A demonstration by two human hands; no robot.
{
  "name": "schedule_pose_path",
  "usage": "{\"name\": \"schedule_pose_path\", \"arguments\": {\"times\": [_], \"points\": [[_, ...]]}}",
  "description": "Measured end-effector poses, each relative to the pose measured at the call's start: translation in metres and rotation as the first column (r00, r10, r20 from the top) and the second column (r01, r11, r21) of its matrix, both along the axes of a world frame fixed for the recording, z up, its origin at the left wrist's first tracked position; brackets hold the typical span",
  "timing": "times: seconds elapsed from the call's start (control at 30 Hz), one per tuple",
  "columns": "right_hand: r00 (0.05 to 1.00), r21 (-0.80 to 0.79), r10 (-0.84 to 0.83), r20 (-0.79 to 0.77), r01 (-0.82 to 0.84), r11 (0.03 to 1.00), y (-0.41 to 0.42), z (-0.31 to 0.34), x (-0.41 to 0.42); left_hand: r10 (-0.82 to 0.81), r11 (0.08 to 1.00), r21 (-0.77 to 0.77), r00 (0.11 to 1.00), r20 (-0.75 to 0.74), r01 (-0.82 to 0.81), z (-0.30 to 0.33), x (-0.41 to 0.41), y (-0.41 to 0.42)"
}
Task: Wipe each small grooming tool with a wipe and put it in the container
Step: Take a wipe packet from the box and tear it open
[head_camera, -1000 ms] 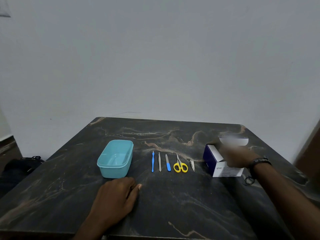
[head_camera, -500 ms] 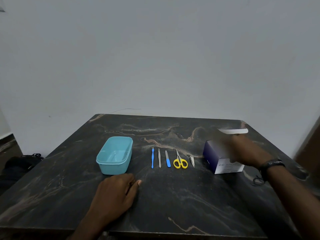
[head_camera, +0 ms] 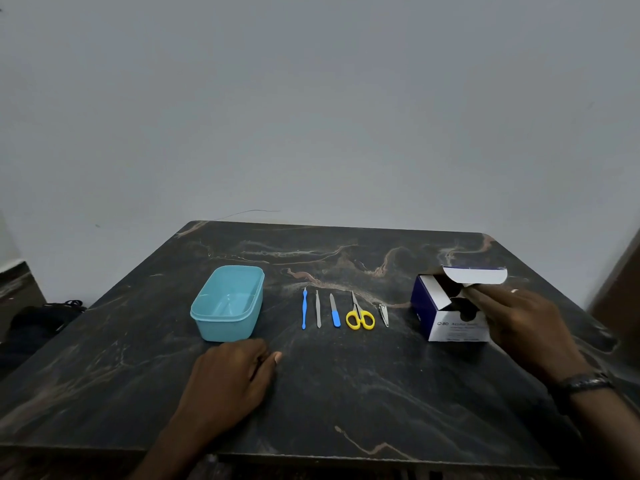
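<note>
Dark marble-patterned tabletop (head_camera: 346, 393) with tan veins fills the lower half of the head view, set against a plain grey wall (head_camera: 311, 116). At about nine o'clock from the table's middle stands the turquoise container (head_camera: 227, 303), an open rectangular tub with nothing visible inside it. Just to its three o'clock side, five grooming tools lie in a neat row, each pointing toward twelve o'clock and none touching its neighbour: a blue cuticle pusher (head_camera: 304, 309), grey tweezers (head_camera: 318, 309), a blue-handled nail file (head_camera: 334, 310), yellow-handled scissors (head_camera: 359, 315) and a small metal nail clipper (head_camera: 383, 315). Further toward three o'clock sits the wipe box (head_camera: 450, 327), dark blue and white, its lid flap (head_camera: 476, 276) folded up and back so the top is open. The right hand (head_camera: 519, 327) reaches in from four o'clock, fingers partly curled at the box's open top, the fingertips (head_camera: 472, 295) touching the rim just under the flap; whether they pinch a wipe cannot be told, since the box's inside is dark. A black wristband (head_camera: 585, 382) circles that wrist. The left hand (head_camera: 232, 379) rests palm down on the table at the container's six o'clock side, close to it but apart, fingers relaxed and together, holding nothing. At the far nine o'clock edge, off the table, lies a dark bag (head_camera: 41, 317) on the floor.
</note>
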State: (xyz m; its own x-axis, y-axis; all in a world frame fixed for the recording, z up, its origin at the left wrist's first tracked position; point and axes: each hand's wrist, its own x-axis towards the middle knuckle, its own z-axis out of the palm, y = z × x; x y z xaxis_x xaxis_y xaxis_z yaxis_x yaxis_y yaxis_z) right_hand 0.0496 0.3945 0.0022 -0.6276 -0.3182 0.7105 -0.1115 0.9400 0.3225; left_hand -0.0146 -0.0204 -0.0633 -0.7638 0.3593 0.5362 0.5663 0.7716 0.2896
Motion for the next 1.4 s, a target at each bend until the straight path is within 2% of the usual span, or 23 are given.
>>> {"name": "schedule_pose_path", "arguments": {"times": [0.17, 0.27, 0.33, 0.37, 0.4, 0.47, 0.53, 0.57, 0.8, 0.93, 1.03, 1.13, 1.2, 1.27, 1.4], "points": [[0.98, 0.031, 0.056, -0.193, -0.051, 0.998, -0.001, -0.007, 0.018, -0.013, 1.0, 0.0, 1.0, -0.008, 0.013, 0.001, -0.001, 0.001], [0.959, -0.051, 0.102, -0.264, -0.119, 0.992, -0.016, 0.003, 0.021, -0.016, 1.0, -0.001, 1.0, -0.005, 0.016, 0.001, 0.0, 0.0], [0.946, -0.2, 0.111, -0.305, -0.178, 0.964, -0.033, 0.009, 0.016, -0.013, 1.0, -0.001, 1.0, 0.008, 0.013, 0.001, -0.001, 0.0], [0.949, -0.332, 0.118, -0.292, -0.216, 0.918, -0.044, 0.013, 0.012, -0.014, 1.0, -0.002, 1.0, 0.01, 0.014, 0.0, -0.002, 0.0], [0.958, -0.503, 0.135, -0.252, -0.249, 0.828, -0.056, 0.018, 0.007, -0.018, 1.0, -0.003, 1.0, 0.01, 0.018, 0.0, -0.002, 0.001], [0.97, -0.816, 0.199, -0.142, -0.229, 0.531, -0.081, 0.028, -0.004, -0.025, 1.0, -0.008, 1.0, 0.017, 0.025, 0.001, -0.003, 0.002], [0.952, -0.948, 0.301, -0.054, -0.144, 0.285, -0.101, 0.031, -0.019, -0.031, 0.999, -0.004, 0.998, 0.05, 0.032, 0.004, -0.004, 0.003], [0.937, -0.97, 0.349, -0.031, -0.113, 0.216, -0.108, 0.03, -0.026, -0.039, 0.999, 0.005, 0.996, 0.076, 0.039, 0.005, -0.004, 0.004], [0.841, -0.997, 0.538, 0.055, 0.019, 0.073, -0.144, 0.023, -0.059, -0.113, 0.991, 0.086, 0.982, 0.15, 0.101, 0.025, -0.015, 0.018], [0.776, -0.994, 0.631, -0.003, 0.07, -0.09, -0.153, 0.017, -0.07, -0.208, 0.928, 0.344, 0.964, 0.163, 0.142, 0.04, -0.029, 0.047], [0.753, -0.988, 0.658, -0.032, 0.078, -0.136, -0.157, 0.009, -0.076, -0.258, 0.836, 0.537, 0.946, 0.197, 0.115, 0.053, -0.033, 0.073], [0.749, -0.982, 0.658, -0.07, 0.063, -0.176, -0.157, 0.001, -0.077, -0.276, 0.793, 0.596, 0.947, 0.165, 0.127, 0.057, -0.034, 0.093], [0.751, -0.98, 0.655, -0.081, 0.06, -0.189, -0.154, -0.001, -0.077, -0.253, 0.757, 0.65, 0.947, 0.196, 0.068, 0.056, -0.038, 0.102], [0.755, -0.984, 0.652, -0.071, 0.055, -0.171, -0.151, -0.002, -0.077, -0.268, 0.703, 0.711, 0.927, 0.262, 0.002, 0.054, -0.041, 0.11], [0.766, -0.995, 0.643, -0.019, 0.049, -0.089, -0.149, -0.006, -0.076, -0.417, 0.597, 0.801, 0.837, 0.354, -0.041, 0.047, -0.041, 0.119]]}}
